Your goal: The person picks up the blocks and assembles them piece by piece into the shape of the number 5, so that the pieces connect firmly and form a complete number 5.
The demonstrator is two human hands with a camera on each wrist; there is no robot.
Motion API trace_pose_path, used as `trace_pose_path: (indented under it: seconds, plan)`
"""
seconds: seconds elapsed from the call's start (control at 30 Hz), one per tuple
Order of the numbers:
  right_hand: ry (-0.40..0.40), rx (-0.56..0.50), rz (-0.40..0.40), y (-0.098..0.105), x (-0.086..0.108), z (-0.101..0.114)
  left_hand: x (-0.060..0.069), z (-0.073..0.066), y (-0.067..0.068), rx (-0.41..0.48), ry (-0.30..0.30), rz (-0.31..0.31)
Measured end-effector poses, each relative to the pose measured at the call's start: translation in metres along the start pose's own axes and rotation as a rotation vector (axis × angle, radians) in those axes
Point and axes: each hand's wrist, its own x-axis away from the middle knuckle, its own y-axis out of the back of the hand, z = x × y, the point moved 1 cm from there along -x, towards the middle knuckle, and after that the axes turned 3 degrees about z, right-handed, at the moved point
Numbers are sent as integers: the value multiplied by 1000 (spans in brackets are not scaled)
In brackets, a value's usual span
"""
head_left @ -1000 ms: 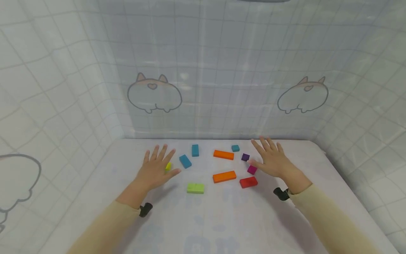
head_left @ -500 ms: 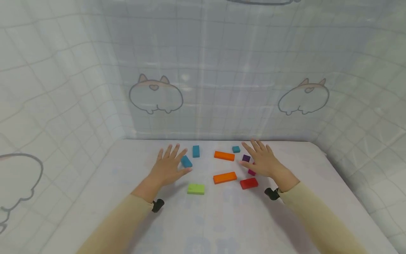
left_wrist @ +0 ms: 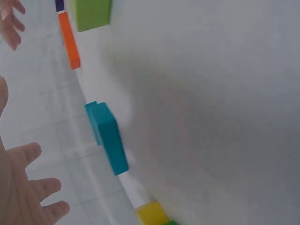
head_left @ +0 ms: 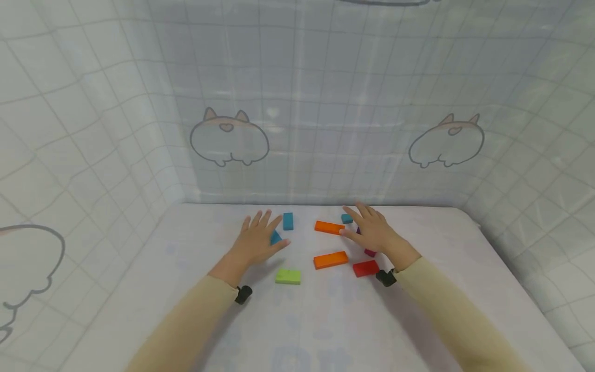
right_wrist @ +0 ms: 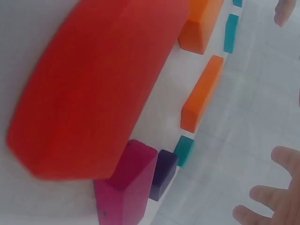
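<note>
The near orange block (head_left: 330, 260) lies on the white surface (head_left: 297, 320). Left hand (head_left: 254, 243): fingers spread, raised above the surface to the left of the near orange block, partly covering a blue block (head_left: 275, 237) in the head view. Right hand (head_left: 374, 235): fingers spread, raised beyond and to the right of the near orange block, partly covering a magenta block (head_left: 370, 253) and a purple block (right_wrist: 163, 176). Red block (head_left: 365, 268): just right of the near orange block. Lime-green block (head_left: 288, 276): left of it. Far orange block (head_left: 328, 227): beyond it.
</note>
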Motion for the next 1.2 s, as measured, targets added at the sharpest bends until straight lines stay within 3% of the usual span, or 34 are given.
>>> trace_pose_path:
  seconds: [0.47,0.67,1.2]
  plan:
    - [16,-61,-28,0,-26,7,-33,-2,-4,34,-9,-13]
    - [-11,-98,-24,-4,-35,8,-46,-1,-6,93,27,3]
    - [-109,-276,96,-8,-56,3,-74,2,-15,224,117,2]
